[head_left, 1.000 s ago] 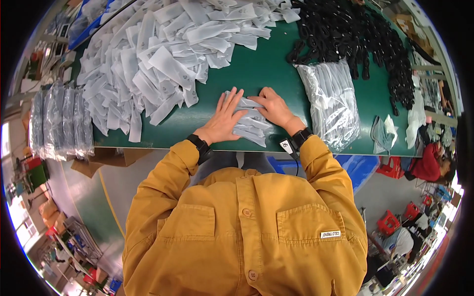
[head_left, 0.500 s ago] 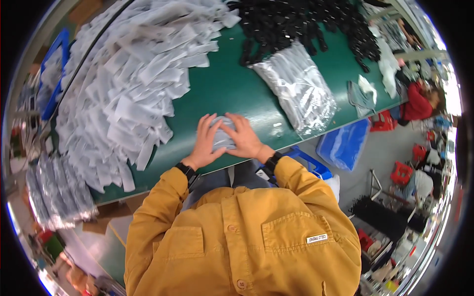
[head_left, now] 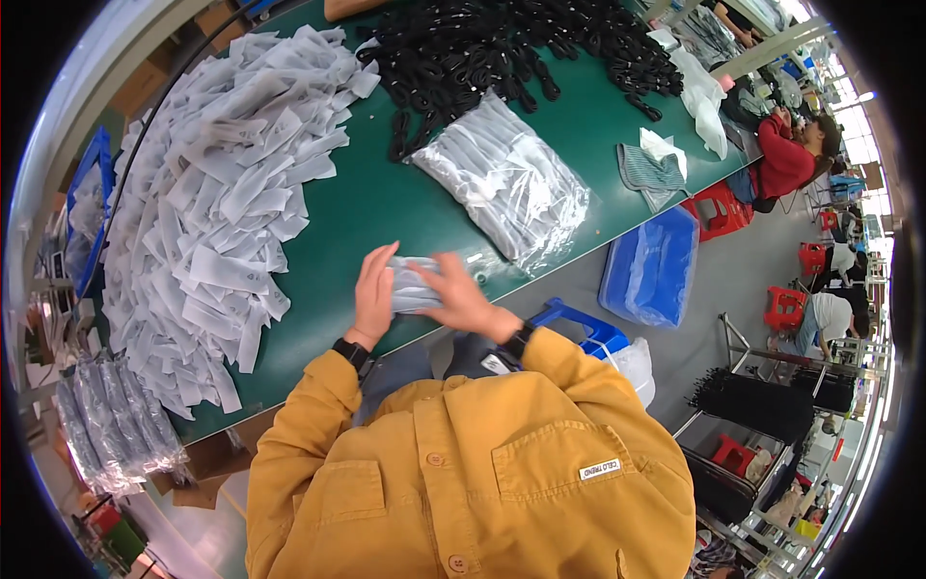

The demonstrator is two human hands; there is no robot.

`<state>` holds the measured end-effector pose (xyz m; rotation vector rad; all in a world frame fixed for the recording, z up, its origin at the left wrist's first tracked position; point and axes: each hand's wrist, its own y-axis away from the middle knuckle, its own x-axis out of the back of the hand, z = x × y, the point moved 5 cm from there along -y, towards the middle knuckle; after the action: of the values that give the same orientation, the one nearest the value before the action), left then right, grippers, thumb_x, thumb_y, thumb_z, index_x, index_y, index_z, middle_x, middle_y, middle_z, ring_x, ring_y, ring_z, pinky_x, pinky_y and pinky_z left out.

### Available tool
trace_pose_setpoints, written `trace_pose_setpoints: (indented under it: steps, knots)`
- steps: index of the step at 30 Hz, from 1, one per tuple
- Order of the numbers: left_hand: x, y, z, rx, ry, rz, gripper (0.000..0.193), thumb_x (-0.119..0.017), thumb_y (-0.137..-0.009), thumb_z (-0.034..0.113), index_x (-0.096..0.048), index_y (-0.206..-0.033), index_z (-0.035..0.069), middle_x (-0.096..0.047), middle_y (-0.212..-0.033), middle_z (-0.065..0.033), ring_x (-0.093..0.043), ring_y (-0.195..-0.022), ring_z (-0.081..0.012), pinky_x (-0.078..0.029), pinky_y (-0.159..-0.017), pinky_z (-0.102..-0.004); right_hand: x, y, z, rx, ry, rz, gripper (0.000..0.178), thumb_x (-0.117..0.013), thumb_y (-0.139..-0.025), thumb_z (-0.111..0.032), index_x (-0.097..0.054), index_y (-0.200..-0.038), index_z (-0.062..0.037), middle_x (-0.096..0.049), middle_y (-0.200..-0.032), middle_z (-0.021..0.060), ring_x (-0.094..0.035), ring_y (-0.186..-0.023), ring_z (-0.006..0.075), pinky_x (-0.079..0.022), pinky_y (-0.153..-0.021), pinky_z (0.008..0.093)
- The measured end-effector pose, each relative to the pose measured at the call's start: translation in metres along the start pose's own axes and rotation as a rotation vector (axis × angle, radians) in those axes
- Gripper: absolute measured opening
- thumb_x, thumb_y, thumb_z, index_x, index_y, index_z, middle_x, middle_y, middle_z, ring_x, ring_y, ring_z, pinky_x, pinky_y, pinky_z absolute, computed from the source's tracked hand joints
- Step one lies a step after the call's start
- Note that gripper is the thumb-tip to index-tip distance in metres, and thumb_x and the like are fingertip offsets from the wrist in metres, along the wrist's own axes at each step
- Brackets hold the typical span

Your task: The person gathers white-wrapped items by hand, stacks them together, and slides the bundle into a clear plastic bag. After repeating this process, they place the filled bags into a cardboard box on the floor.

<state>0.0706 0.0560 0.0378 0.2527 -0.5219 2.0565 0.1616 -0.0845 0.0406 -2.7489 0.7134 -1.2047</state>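
Note:
A small stack of flat grey-white packets is held between my two hands above the near edge of the green table. My left hand grips the stack's left end, its fingers long and close together. On the other end, my right hand is closed over the stack, its fingers partly smeared by motion. What each packet contains cannot be made out. Just beyond my right hand lies a large clear plastic bag filled with rows of similar grey packets.
A big heap of loose grey-white packets covers the table's left. Black looped cords pile at the back. A striped grey cloth lies far right. A blue bin stands on the floor; a person in red sits beyond.
My view has shifted, so the table items appear further left. My hands have moved apart a little around the stack, which now shows more of its top. My right fingers have shifted on it.

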Motion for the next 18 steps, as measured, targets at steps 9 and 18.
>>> trace_pose_setpoints:
  steps: [9,18]
  knots:
    - [-0.172,-0.039,0.118,-0.426,-0.375,-0.081,0.044,-0.069,-0.075,0.013,-0.056,-0.116,0.007,-0.051,-0.102,-0.0137,-0.048,-0.101,-0.0310,-0.039,-0.089,-0.0381,0.194,0.153,0.076,-0.530,-0.368,0.407,0.073,-0.074,-0.076,-0.024,-0.045,-0.139,-0.0003,-0.049,-0.135,0.0128,-0.046,-0.125,0.0217,-0.033,-0.106,0.0333]
    - [-0.199,-0.053,0.062,-0.078,-0.027,-0.082,0.022,-0.064,-0.081,0.000,-0.051,-0.098,0.003,-0.053,-0.089,-0.0100,-0.054,-0.080,-0.0259,-0.045,-0.073,-0.0314,0.168,0.132,0.124,-0.391,-0.586,0.250,0.081,-0.074,-0.077,-0.025,-0.038,-0.147,-0.0088,-0.048,-0.132,0.0130,-0.047,-0.122,0.0211,-0.033,-0.104,0.0326]
